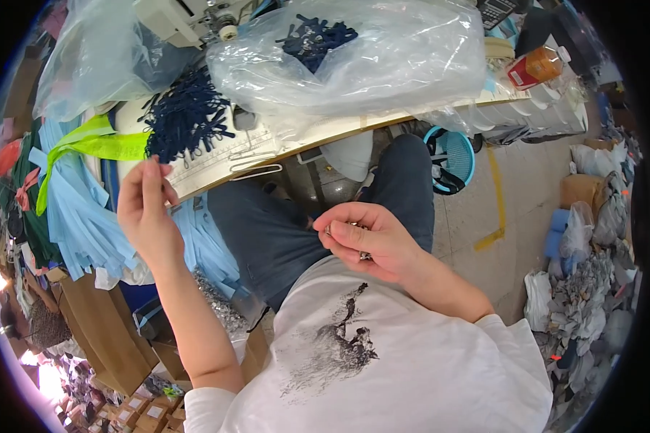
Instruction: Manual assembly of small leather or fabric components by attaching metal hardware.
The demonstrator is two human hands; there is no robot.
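My left hand [149,206] reaches to the near edge of a pile of thin navy fabric loops [188,115] on the table. Its thumb and forefinger are pinched together at the end of one navy loop. Over my lap, my right hand [372,242] is curled closed around small shiny metal pieces [365,255]. Bits of metal show between its fingers; their exact kind is too small to tell. A bright yellow-green fabric strip [115,146] lies just left of the navy pile, close to my left fingertips.
Part of a sewing machine [173,22] stands at the back. A clear plastic bag [404,65] with more navy loops covers the table's middle. Light blue strips [79,209] hang at the left edge. A bottle [538,67] lies at right, above a blue basket [461,162] on the floor.
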